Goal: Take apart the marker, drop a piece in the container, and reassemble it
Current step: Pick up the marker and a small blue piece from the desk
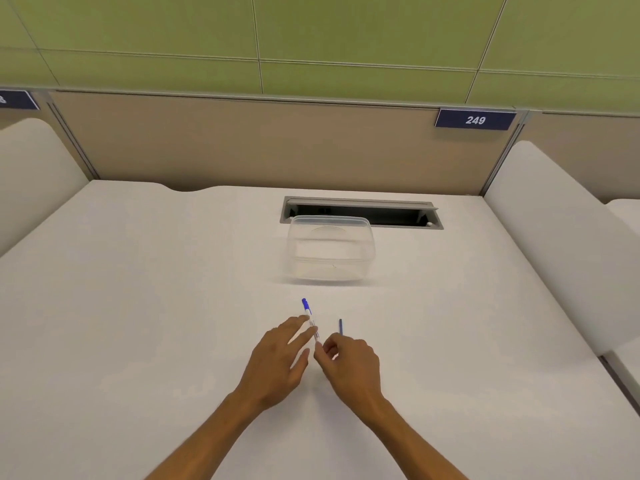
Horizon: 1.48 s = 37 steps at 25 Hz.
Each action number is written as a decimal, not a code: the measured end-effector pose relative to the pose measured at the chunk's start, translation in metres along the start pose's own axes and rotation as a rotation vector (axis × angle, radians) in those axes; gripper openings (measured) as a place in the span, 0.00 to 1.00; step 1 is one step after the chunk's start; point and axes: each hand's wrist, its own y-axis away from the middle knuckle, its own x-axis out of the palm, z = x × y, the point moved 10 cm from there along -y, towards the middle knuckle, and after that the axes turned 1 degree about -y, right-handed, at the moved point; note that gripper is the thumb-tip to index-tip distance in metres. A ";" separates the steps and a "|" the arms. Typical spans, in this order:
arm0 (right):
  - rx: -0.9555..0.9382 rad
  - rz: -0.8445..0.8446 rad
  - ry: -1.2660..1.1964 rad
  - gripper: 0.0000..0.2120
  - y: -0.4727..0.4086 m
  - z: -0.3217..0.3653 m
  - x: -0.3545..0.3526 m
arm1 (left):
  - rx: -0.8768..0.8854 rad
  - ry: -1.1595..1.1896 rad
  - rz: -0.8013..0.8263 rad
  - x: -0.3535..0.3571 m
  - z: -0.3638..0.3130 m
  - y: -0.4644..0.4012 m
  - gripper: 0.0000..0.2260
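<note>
Head view: a blue-capped marker (310, 320) lies on the white bench (138, 306), just in front of the clear container (330, 249). The left hand (277, 362) touches it with straight, spread fingers; the right hand (349, 363) pinches its near end, a thin blue piece (340, 326) just behind. A sign (475, 119) behind the container reads "249".

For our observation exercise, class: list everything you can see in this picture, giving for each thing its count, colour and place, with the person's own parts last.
marker: one, white barrel with blue cap, on the table in front of the container, between the two hands
thin blue piece: one, blue, just right of the marker, above the right hand
container: one, clear plastic, mid-table
table: one, white
cable slot: one, grey frame, dark inside, behind the container
number sign: one, dark blue, reads 249, on the partition
left hand: one, fingers straight, touching the marker
right hand: one, fingers curled at the marker's near end
</note>
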 end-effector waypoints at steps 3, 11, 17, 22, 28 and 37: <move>0.022 -0.039 -0.253 0.14 0.002 0.005 -0.025 | 0.113 -0.038 -0.024 -0.011 -0.018 -0.015 0.17; 0.000 -0.074 -0.719 0.14 -0.002 0.009 -0.069 | 0.097 0.111 -0.144 -0.056 -0.037 -0.039 0.04; -0.016 -0.118 -0.705 0.26 -0.001 0.015 -0.081 | 0.191 0.041 -0.147 -0.075 -0.062 -0.043 0.07; 0.076 -0.177 -0.699 0.31 -0.002 0.009 -0.092 | 0.251 -0.011 -0.192 -0.087 -0.080 -0.040 0.06; 0.066 -0.200 -0.652 0.28 -0.002 0.008 -0.103 | 0.272 -0.085 -0.158 -0.093 -0.091 -0.043 0.11; -0.201 -0.329 -0.648 0.31 0.008 0.036 -0.141 | 0.072 0.496 0.130 -0.097 -0.083 -0.062 0.10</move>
